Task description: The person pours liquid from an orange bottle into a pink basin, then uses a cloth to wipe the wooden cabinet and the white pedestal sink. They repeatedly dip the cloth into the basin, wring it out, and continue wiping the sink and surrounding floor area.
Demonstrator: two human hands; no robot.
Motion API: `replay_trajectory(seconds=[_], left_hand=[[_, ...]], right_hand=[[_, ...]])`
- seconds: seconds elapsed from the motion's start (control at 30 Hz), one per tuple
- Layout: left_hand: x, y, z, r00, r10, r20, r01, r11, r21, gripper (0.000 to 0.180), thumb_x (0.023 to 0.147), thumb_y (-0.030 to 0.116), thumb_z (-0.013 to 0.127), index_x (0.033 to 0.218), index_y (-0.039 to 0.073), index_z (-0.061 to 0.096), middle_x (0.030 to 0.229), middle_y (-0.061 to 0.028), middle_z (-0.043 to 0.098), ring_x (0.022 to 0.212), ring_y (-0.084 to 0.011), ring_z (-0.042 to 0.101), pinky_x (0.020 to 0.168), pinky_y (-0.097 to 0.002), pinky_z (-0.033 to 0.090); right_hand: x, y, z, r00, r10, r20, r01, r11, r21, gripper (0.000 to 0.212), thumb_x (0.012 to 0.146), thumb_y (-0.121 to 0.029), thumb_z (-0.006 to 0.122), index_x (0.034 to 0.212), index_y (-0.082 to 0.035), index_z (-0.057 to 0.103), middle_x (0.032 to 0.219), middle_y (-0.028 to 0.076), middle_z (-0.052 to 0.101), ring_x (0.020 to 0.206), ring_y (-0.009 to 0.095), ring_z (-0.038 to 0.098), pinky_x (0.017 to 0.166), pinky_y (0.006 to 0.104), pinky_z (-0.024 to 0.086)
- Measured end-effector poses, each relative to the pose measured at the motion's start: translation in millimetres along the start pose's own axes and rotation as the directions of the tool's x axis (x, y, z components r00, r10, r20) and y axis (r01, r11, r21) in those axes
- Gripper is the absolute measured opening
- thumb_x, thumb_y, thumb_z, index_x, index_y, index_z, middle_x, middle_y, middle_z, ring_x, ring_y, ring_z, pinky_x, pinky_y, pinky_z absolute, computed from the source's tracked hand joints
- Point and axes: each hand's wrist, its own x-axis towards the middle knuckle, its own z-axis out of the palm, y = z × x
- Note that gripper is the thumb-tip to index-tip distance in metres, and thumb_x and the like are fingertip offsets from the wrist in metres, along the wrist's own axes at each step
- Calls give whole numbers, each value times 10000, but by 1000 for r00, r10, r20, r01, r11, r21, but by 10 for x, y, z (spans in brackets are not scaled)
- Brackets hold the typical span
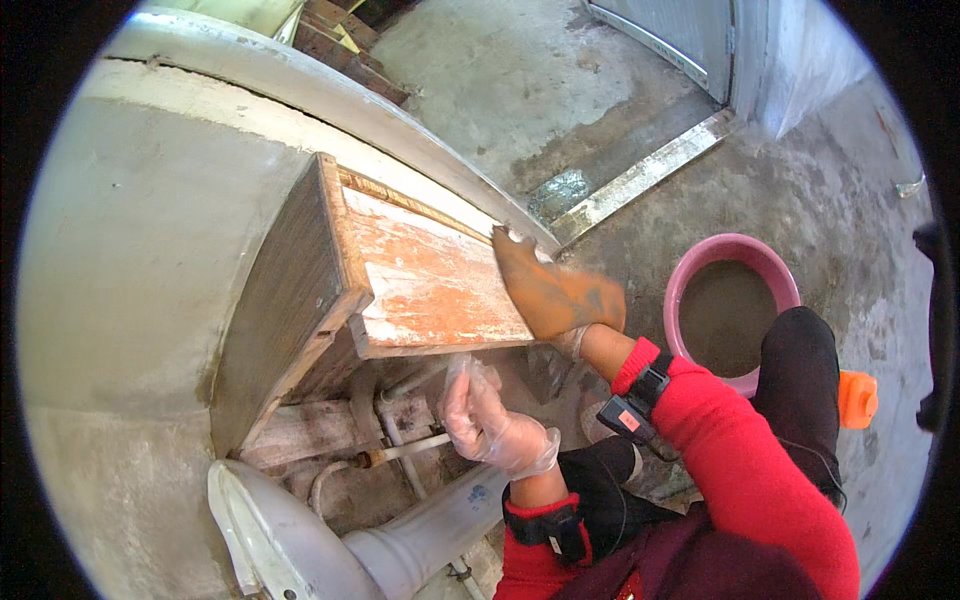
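Against the grey wall (pixel 140 290), in the head view, stands a wooden cabinet (pixel 285 310), its board (pixel 435 280) worn to patches of orange and white. On that board's right end lies a brown-orange cloth (pixel 560 290), partly blurred. The person's right hand (pixel 573 342) is at the cloth and mostly hidden by it, a clear glove edge showing at the wrist; whether its fingers grip or lie flat, one cannot tell. The left hand (pixel 492 425), in a clear plastic glove, is loosely curled, its fingertips just below the board's near edge — touching or apart, one cannot tell.

To the right, on the concrete floor (pixel 850 230), sits a round pink tub (pixel 672 305) holding murky grey-brown liquid (pixel 727 315). Beside the black-trousered knee (pixel 800 365) is an orange container (pixel 857 400) — its contents cannot be seen. At lower left, a white ceramic sink (pixel 290 540) lies near some pipes (pixel 405 455).
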Motion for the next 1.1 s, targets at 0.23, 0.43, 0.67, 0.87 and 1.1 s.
replay_trajectory(seconds=[0.23,0.43,0.67,0.87,1.1], left_hand=[[-12,-40,-50,999,-45,-6,44,999,-31,145,901,45,617,1037,10,651,1061,-126,630,907,-226,619,766,-337,541],[-27,-68,-43,989,115,92,-123,989,81,240,897,132,666,1116,35,644,1088,-92,617,966,-235,601,842,-379,523],[-44,-30,26,997,-55,60,68,965,-253,157,919,108,647,1059,40,668,1035,-85,653,936,-209,616,804,-361,516],[-49,113,-54,1000,1,5,-1,997,-84,191,888,-19,627,1061,37,682,1053,-85,621,930,-180,621,802,-315,529],[-180,377,-190,997,-80,-8,75,962,-262,125,923,39,610,1038,12,651,1009,-82,642,774,-131,587,677,-273,508]], right_hand=[[204,-340,-344,948,-313,-59,317,942,110,631,898,-88,466,1487,3,260,1397,297,407,1326,406,426,1032,397,427],[124,-686,-553,887,-429,-173,448,889,91,646,901,-81,480,1496,6,246,1419,290,391,1343,405,402,1073,392,394],[-15,-334,-144,991,-101,89,79,973,218,642,902,-71,494,1489,17,251,1407,293,399,1336,412,399,1080,394,382],[248,-234,-75,994,-76,79,53,963,265,638,903,-62,505,1484,26,255,1396,295,405,1329,418,398,1087,395,372],[-156,-99,195,994,-107,-11,102,905,413,634,904,-52,518,1477,37,261,1384,298,412,1322,425,395,1094,396,360]])
